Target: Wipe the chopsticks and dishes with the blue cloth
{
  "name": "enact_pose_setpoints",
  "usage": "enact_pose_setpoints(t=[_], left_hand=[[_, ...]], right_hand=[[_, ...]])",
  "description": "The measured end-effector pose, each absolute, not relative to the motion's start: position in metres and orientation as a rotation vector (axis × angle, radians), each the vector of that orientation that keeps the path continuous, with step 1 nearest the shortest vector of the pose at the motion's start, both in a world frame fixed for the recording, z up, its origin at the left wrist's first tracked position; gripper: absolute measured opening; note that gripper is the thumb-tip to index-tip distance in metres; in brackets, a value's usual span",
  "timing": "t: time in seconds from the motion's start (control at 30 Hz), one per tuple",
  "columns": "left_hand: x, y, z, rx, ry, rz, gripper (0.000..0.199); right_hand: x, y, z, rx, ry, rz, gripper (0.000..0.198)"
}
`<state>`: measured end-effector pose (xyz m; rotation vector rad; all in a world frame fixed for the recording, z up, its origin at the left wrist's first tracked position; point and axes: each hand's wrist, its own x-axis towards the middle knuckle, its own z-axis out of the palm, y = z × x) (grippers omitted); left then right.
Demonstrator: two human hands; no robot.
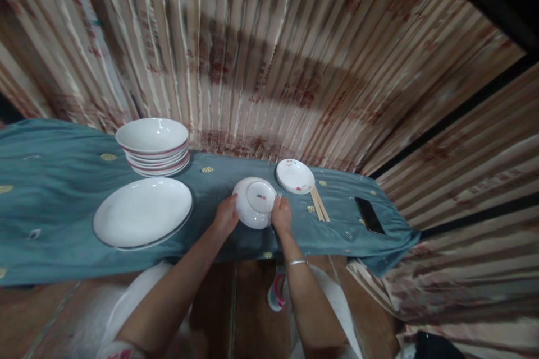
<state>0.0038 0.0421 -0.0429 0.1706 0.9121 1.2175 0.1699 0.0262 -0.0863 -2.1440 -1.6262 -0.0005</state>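
Note:
A small white plate [254, 207] is held between my two hands, with its underside and foot ring turned toward me and a small printed mark in the middle. My left hand [226, 214] grips its left rim. On the opposite rim, my right hand [281, 214] is closed, and a bit of something clear or whitish shows by its fingertips. Just beyond the right hand lies a short stack of small floral plates [296, 175]. Several wooden chopsticks [320, 205] rest beside that stack.
Left on the teal-covered table [219, 179] are large oval plates [143, 212] and, behind them, a stack of white bowls [152, 146] with red rims. A black phone [369, 215] lies to the right. Pleated curtains [252, 56] hang along the back.

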Motion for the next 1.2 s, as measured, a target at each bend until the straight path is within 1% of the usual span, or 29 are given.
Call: enact_pose_setpoints(t=[0.17,0.33,0.5,0.6,0.7,0.77,0.97,1.13,1.2], left_hand=[[0.005,0.042,-0.042,0.167,0.874,1.243,0.02],[0.005,0.042,-0.047,0.156,0.805,1.272,0.014],[0.007,0.044,-0.053,0.143,0.801,1.298,0.01],[0.007,0.044,-0.056,0.145,0.792,1.308,0.01],[0.007,0.043,-0.058,0.155,0.782,1.312,0.003],[0.006,0.042,-0.058,0.159,0.779,1.312,0.002],[0.008,0.039,-0.06,0.134,0.76,1.309,0.009],[0.01,0.039,-0.06,0.088,0.75,1.289,0.017],[0.01,0.04,-0.061,0.055,0.761,1.287,0.017]], right_hand=[[0.155,0.008,-0.104,-2.065,-1.304,-0.039,0.049],[0.136,-0.012,-0.106,-1.967,-1.276,-0.035,0.058],[0.118,-0.03,-0.106,-1.971,-1.301,-0.064,0.069],[0.107,-0.039,-0.11,-1.944,-1.338,-0.117,0.07],[0.093,-0.046,-0.114,-1.901,-1.375,-0.199,0.064],[0.083,-0.051,-0.117,-1.9,-1.403,-0.247,0.061],[0.064,-0.059,-0.118,-1.815,-1.602,-0.354,0.062],[0.072,-0.057,-0.116,-1.711,-1.805,-0.419,0.061],[0.077,-0.054,-0.115,-1.663,-1.883,-0.433,0.059]])
